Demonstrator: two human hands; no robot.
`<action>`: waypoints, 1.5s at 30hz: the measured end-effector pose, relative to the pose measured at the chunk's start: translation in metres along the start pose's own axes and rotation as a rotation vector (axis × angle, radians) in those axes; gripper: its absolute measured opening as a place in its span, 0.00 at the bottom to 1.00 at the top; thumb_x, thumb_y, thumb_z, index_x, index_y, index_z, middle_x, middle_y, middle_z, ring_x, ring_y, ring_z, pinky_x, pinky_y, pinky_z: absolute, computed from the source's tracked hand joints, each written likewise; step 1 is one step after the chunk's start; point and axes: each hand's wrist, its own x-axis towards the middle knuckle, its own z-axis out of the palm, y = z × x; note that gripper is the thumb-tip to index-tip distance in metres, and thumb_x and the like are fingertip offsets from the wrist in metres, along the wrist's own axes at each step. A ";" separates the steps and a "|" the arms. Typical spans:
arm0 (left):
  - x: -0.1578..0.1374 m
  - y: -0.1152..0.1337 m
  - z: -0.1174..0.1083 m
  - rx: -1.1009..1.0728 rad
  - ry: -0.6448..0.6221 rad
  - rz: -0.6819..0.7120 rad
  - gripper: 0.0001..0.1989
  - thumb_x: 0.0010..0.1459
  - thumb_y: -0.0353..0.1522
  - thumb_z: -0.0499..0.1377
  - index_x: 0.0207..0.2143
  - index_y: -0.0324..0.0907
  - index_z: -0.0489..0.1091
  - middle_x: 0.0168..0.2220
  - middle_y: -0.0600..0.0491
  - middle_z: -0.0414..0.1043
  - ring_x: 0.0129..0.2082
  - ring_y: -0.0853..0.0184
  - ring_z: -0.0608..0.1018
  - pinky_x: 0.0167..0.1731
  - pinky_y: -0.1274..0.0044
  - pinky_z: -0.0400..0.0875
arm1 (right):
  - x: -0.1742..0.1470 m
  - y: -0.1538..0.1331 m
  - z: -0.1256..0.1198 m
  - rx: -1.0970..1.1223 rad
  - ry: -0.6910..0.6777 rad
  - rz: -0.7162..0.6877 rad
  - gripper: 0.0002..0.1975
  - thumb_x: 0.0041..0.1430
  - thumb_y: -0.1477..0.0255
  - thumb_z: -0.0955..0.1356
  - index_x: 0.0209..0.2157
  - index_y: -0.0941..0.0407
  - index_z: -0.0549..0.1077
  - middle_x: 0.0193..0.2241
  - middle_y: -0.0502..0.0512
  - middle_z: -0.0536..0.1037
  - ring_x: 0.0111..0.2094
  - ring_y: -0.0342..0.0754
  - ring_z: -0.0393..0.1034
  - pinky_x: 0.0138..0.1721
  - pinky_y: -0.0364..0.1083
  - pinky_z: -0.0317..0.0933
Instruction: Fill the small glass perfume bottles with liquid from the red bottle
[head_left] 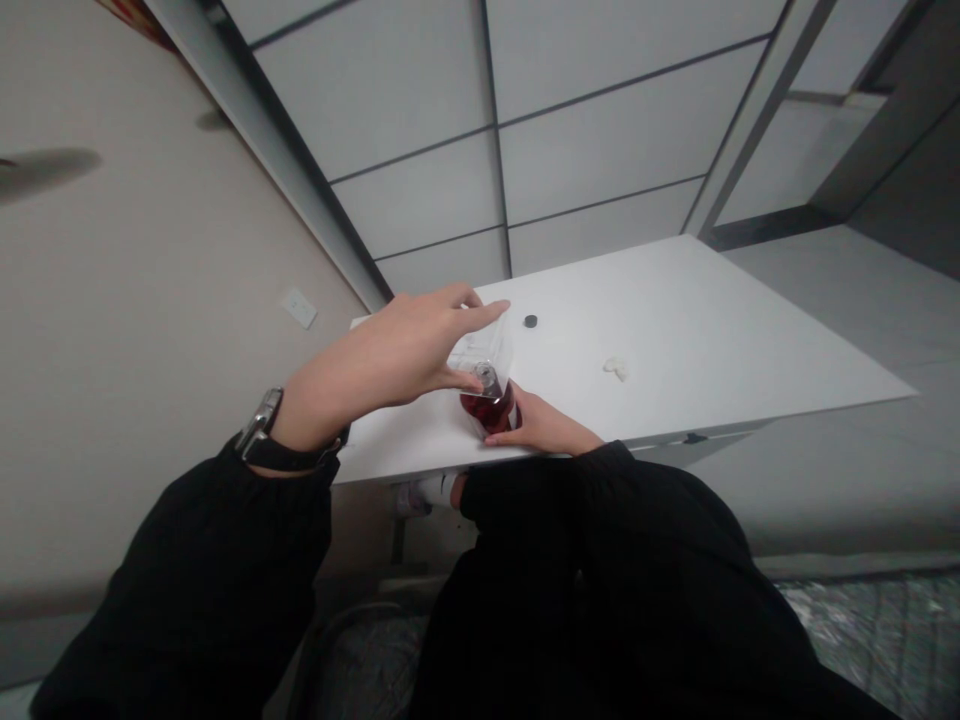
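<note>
A clear, box-shaped plastic container [496, 340] is held by my left hand [420, 345], with the thumb at its near lower edge and the fingers around its far side. Just below it, my right hand [544, 422] wraps around the right side of a bottle of dark red liquid [484, 408]. The container overlaps the bottle's top; whether it encloses the bottle or stands in front of it I cannot tell. Beyond my hands, a small dark round cap [531, 321] lies on the white table [697, 330].
To the right on the table is a small crumpled whitish piece [616, 369]. A wall with a socket [299, 308] rises at the left, and panelled white doors [600, 120] stand behind the table. A dark knob [691, 438] shows at the table's front.
</note>
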 end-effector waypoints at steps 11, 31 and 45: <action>0.002 0.001 0.000 0.009 0.006 0.019 0.35 0.67 0.46 0.61 0.72 0.46 0.59 0.62 0.42 0.71 0.53 0.52 0.78 0.48 0.70 0.71 | 0.000 0.001 0.001 -0.007 0.003 -0.002 0.48 0.51 0.59 0.82 0.68 0.52 0.62 0.65 0.63 0.72 0.66 0.65 0.67 0.69 0.66 0.59; 0.003 0.004 -0.002 0.021 -0.005 0.018 0.35 0.67 0.47 0.61 0.72 0.46 0.59 0.62 0.42 0.71 0.53 0.52 0.79 0.48 0.70 0.71 | -0.001 0.002 0.001 0.011 0.003 -0.001 0.50 0.50 0.60 0.82 0.69 0.50 0.61 0.67 0.62 0.71 0.67 0.66 0.66 0.70 0.67 0.57; -0.001 -0.001 0.002 -0.059 0.024 0.003 0.36 0.68 0.48 0.60 0.72 0.45 0.59 0.63 0.42 0.70 0.55 0.52 0.77 0.52 0.68 0.71 | -0.001 0.000 0.000 0.019 -0.002 -0.007 0.50 0.50 0.63 0.82 0.70 0.51 0.60 0.67 0.63 0.70 0.68 0.66 0.65 0.71 0.66 0.55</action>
